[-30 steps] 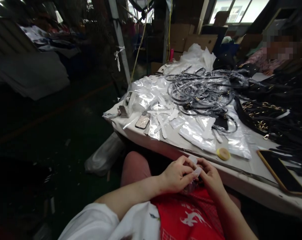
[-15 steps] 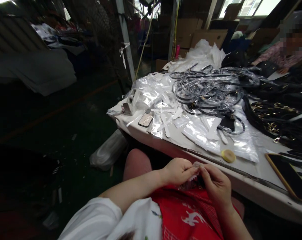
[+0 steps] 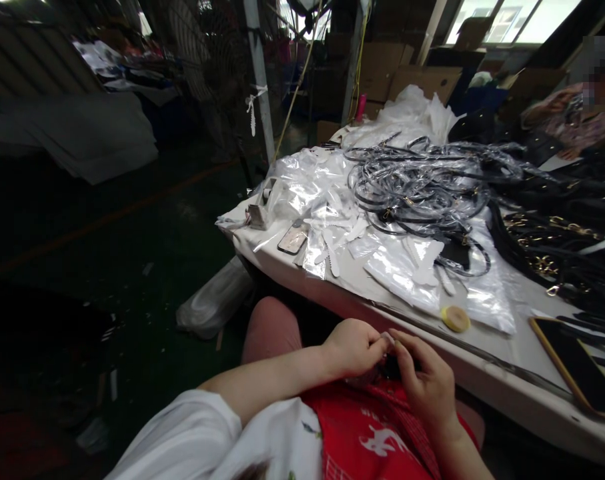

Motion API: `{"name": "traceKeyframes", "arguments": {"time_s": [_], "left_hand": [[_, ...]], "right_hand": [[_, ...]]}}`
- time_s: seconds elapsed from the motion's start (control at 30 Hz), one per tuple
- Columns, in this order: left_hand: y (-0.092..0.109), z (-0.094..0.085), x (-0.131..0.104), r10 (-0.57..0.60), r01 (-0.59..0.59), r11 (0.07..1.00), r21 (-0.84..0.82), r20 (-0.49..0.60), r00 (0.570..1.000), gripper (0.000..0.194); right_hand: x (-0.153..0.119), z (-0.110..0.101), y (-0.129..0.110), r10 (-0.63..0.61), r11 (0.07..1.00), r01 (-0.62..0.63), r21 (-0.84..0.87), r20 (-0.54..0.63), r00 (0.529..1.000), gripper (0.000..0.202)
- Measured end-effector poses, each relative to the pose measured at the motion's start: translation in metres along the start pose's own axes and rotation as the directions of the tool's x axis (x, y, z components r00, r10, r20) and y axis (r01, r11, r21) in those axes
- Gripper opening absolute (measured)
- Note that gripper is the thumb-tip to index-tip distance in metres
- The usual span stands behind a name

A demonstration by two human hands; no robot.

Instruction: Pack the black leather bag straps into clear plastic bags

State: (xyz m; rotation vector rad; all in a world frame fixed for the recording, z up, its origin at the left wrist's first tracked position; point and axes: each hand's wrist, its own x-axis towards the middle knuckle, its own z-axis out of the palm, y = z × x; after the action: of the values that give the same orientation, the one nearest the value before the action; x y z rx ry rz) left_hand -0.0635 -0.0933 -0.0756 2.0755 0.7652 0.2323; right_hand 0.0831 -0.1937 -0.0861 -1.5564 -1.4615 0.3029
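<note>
Over the lap, in the head view, my left hand (image 3: pixel 355 348) is closed with its thumb and forefinger pinching a small white serrated strip (image 3: pixel 387 340). My right hand (image 3: pixel 429 377) meets it from the other side, thumb and fingertips drawn together at the same strip. Most of the strip is hidden by the fingers. Below the hands, something dark in clear wrapping lies against the red apron (image 3: pixel 362 417); its kind cannot be made out.
On the white table (image 3: pixel 312 287) lie clear plastic bags (image 3: pixel 302 183), wrapped black straps (image 3: pixel 417 180), white serrated strips (image 3: pixel 331 252), a yellow tape roll (image 3: pixel 455 319) and a phone (image 3: pixel 577 363). Black straps with gold clasps (image 3: pixel 542 260) lie right. Another person (image 3: pixel 577 120) sits beyond.
Both hands have shifted slightly downward and left in the picture. Less of the white serrated strip shows between the fingers. The other person's arm has risen.
</note>
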Motion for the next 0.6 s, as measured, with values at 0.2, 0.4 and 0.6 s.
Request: {"name": "traceKeyframes", "arguments": {"time_s": [0.2,0.4,0.6], "left_hand": [[0.003,-0.002,-0.009,0.113,-0.108,0.975,0.194,-0.015,0.994,0.043],[0.011,-0.007,-0.013,0.192,-0.198,0.939,0.281,0.048,0.98,0.045],[0.003,-0.002,-0.009,0.17,-0.173,0.984,0.04,0.068,0.983,0.02]], "right_hand": [[0.013,-0.005,-0.002,0.407,0.749,-0.544,0.378,0.386,0.828,0.039],[0.004,0.002,0.0,0.391,0.821,-0.472,0.322,0.287,0.875,0.041],[-0.002,0.014,0.006,0.089,0.995,-0.094,-0.027,-0.162,0.983,0.035]]}}
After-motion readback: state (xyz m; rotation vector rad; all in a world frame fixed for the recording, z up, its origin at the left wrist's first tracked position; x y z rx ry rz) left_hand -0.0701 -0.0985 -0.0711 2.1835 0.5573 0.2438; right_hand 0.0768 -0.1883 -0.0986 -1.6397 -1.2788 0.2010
